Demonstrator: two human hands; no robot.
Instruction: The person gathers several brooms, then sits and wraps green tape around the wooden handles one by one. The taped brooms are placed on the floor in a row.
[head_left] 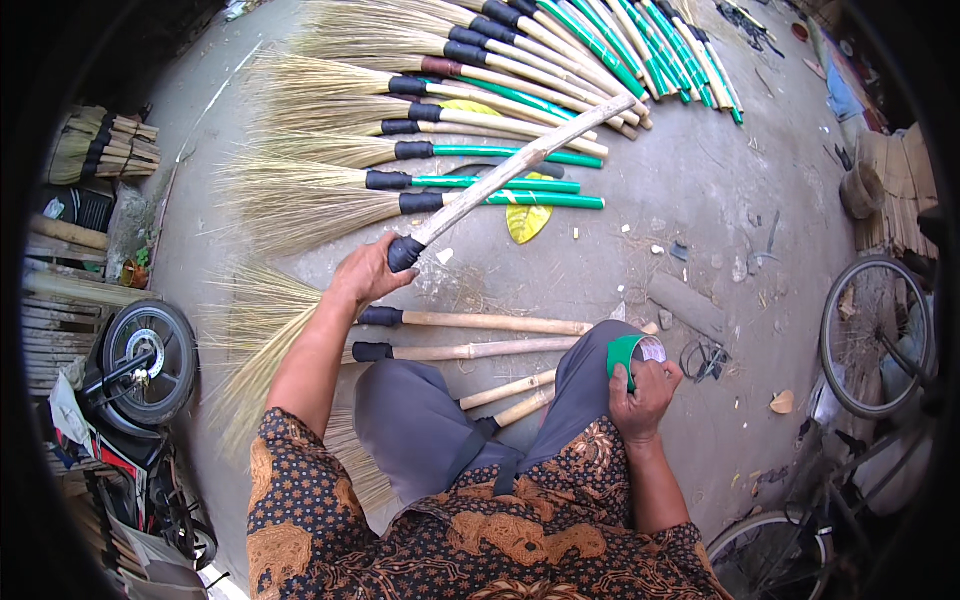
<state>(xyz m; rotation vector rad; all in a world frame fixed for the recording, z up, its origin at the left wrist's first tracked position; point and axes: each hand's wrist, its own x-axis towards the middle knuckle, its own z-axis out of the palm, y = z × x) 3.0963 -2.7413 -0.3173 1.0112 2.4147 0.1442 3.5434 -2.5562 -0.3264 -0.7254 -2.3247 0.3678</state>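
My left hand is closed round the black-bound neck of a straw broom. Its bare, pale handle slants up and away to the right, over the brooms lying on the ground. In my right hand, by my right knee, is a roll of green tape, gripped at its ring. Just beyond the left hand, brooms with green-covered handles lie side by side. Closer to me, a plain-handled broom rests on the ground, with others partly hidden under my legs.
Several more brooms fan out at the far side, some green-handled. A motorbike wheel stands at left, below bundled brooms. On the right are a bicycle wheel and stacked boards. A yellow leaf and scraps litter the concrete.
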